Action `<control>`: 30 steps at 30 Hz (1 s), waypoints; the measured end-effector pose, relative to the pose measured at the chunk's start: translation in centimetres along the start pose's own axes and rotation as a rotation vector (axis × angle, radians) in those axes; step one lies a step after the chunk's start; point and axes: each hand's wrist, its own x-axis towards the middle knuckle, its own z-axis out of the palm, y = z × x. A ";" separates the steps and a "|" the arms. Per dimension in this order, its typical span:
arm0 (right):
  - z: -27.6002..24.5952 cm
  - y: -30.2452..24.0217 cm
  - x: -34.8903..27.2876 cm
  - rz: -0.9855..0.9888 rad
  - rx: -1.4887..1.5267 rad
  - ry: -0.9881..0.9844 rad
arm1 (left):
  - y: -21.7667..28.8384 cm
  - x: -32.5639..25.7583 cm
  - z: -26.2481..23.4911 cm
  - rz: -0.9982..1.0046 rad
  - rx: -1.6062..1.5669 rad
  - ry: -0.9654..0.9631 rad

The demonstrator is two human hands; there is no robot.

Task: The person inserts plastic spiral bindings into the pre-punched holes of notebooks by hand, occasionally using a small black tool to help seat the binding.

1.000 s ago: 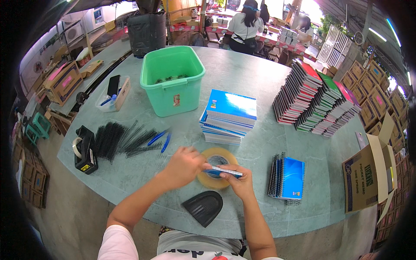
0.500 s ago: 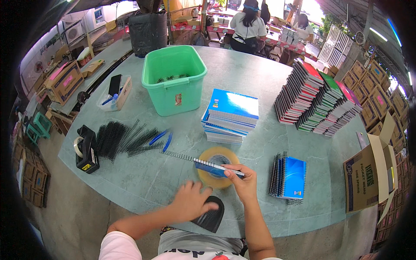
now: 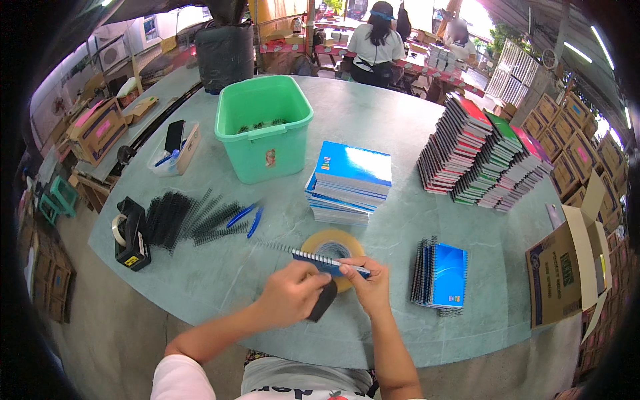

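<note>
My right hand (image 3: pixel 369 283) grips a small blue notebook (image 3: pixel 363 272), held tilted above a wide roll of clear yellowish tape (image 3: pixel 333 237). A black spiral coil (image 3: pixel 283 249) runs along the notebook's edge and sticks out past its left end. My left hand (image 3: pixel 293 290) is closed on a black flat pad (image 3: pixel 323 303) with a rounded end, raised against the coil side of the notebook; whether they touch is hard to tell. Left of them lie a pair of blue-handled pliers (image 3: pixel 254 222) and many loose black coils (image 3: pixel 170 220).
A black tape dispenser (image 3: pixel 131 233) stands at the left edge. Behind are a green bin (image 3: pixel 263 150) and stacked blue notebooks (image 3: pixel 350 177). Coil-bound notebooks (image 3: pixel 448 275) lie right, near red and green stacks (image 3: pixel 460 143) and an open carton (image 3: pixel 563 270). People sit farther off.
My left hand has picked the black pad up off the table and brought it to the coil. The notebook stays in my right hand. The whole view has shifted slightly.
</note>
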 end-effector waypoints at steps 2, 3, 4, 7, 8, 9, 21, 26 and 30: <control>-0.2 0.4 -0.2 0.015 0.003 0.030 | 0.3 2.3 -2.0 -0.075 0.141 0.337; -0.2 0.4 -0.3 0.005 -0.011 0.029 | 0.3 3.3 -2.7 -0.116 0.216 0.514; -0.3 0.3 -0.2 -0.006 -0.025 0.028 | 0.3 3.3 -2.4 -0.218 0.130 0.524; 0.1 -0.1 -0.1 -0.065 0.128 0.049 | -0.1 1.8 -1.2 -0.196 0.042 0.001; 0.1 0.3 -0.2 -0.075 0.219 0.084 | 0.1 2.0 -1.4 -0.170 -0.021 -0.001; -0.3 0.6 -0.2 -0.082 0.195 0.048 | 0.3 2.5 -1.7 -0.197 0.027 0.145; -0.9 1.3 0.0 -0.076 0.283 -0.063 | 0.2 4.5 -1.7 -0.183 0.085 0.271; -0.8 1.6 -0.3 -0.103 0.276 -0.049 | 1.1 4.8 -1.2 -0.177 0.058 0.260; -0.8 1.9 -0.1 -0.114 0.215 -0.081 | 1.0 4.1 0.0 -0.147 0.033 0.054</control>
